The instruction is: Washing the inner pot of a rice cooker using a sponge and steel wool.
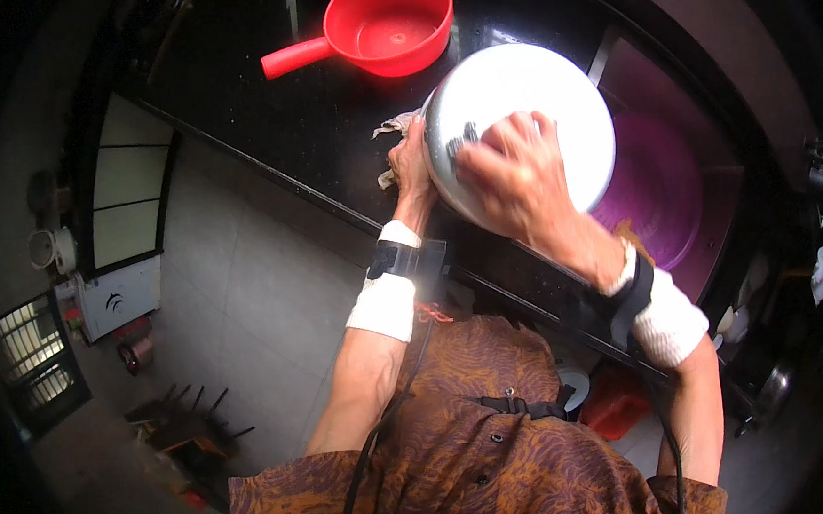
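Observation:
A shiny round metal pot (pixel 576 116) sits over the dark countertop with a broad, smooth face turned up, apparently its base. My left hand (pixel 413 161) steadies its left side, thumb along the edge. A crumpled, pale cloth (pixel 396 124) shows behind that hand; whether the fingers grip it is hidden. My right hand (pixel 519 172), slightly blurred, presses on the upper face. Under its curled fingers a dark grey scouring pad (pixel 462 139), seemingly steel wool, sticks out. Beyond the pot, a red plastic dipper (pixel 398 35) stands upright, handle pointing left.
At the right, a purple plastic basin (pixel 651 186) stands in a metal sink (pixel 723 202). The glossy black countertop (pixel 283 116) ends in a front edge close to my body. Below are a grey floor (pixel 249 267) and a red container (pixel 614 400).

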### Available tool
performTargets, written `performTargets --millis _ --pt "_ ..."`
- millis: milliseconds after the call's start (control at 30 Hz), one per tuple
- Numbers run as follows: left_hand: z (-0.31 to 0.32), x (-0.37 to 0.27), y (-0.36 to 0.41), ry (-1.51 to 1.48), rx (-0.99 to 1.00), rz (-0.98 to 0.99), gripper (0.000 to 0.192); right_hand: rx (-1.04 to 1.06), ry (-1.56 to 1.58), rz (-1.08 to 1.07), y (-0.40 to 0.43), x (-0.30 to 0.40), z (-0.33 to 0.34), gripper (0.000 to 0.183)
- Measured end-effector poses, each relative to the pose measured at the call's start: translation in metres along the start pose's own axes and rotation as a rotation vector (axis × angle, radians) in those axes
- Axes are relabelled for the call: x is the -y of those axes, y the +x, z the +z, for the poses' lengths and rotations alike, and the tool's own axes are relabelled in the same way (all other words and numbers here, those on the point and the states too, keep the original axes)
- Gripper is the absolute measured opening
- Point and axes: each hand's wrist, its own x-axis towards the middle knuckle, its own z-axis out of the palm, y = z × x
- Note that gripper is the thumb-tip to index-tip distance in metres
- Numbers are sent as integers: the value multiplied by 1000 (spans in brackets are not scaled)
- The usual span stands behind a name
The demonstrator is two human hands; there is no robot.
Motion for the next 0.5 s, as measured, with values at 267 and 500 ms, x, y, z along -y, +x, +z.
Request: performTargets --millis 267,500 --pt "0 -10 -1 -181 -39 -206 45 -99 -62 -47 8 -12 16 23" --pt "-4 -14 -1 95 14 -64 51 -92 -263 114 -51 -58 -42 10"
